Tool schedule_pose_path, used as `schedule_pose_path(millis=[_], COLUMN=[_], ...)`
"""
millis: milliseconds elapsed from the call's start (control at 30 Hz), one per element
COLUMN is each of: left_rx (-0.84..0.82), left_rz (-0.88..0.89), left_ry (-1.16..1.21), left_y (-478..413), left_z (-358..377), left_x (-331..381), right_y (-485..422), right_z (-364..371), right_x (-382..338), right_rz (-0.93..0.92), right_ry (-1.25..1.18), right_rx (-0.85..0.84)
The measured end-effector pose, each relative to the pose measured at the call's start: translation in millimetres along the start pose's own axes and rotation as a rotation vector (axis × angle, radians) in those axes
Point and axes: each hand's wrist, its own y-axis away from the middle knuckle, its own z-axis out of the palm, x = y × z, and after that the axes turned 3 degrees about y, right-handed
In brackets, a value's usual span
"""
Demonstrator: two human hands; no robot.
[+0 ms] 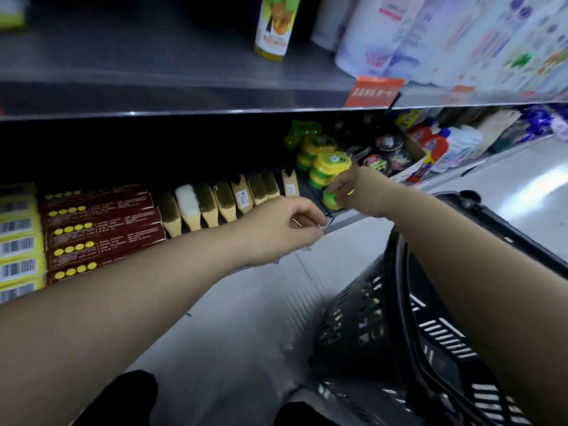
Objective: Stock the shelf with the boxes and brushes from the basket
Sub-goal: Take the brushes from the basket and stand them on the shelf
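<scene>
Along the bottom shelf [347, 221], beside our black basket [368, 318], dark red boxes [101, 229] lie stacked left of a row of wooden brushes [227, 198]. Our left hand [285, 229] curls at the shelf edge; whether it holds anything we cannot tell. Our right hand [353, 189] grips a green tin [330, 199].

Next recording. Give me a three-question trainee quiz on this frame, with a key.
1. True or false: on the lower shelf, the brushes lie in a row just right of the red boxes.
2. The right hand is on: A) the green-and-yellow tubs, B) a brush, C) a red box.
3. Which hand is nearer the brushes?
Key: 1 true; 2 A; 3 the left hand.
</scene>
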Motion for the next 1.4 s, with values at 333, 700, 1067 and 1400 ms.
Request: schedule_pose_path(millis=[333,700,1067,1400], left_rx=[-0.431,-0.658,-0.728,-0.769], left_rz=[0.351,0.388,0.203,0.098], left_ry=[-0.697,-1.149,-1.342,-1.391], left_y=[2,15,-33,-34], left_z=[91,115,154,151], left_x=[71,77,57,48], right_y=[164,192,101,110], right_z=[6,113,168,170], right_x=[93,152,170,201], right_rz=[-0.054,0.6,-0.12,0.067], right_ry=[-0.487,-1.137,0.375,-0.272], right_rx=[0.193,-0.125,-0.572,-0.53])
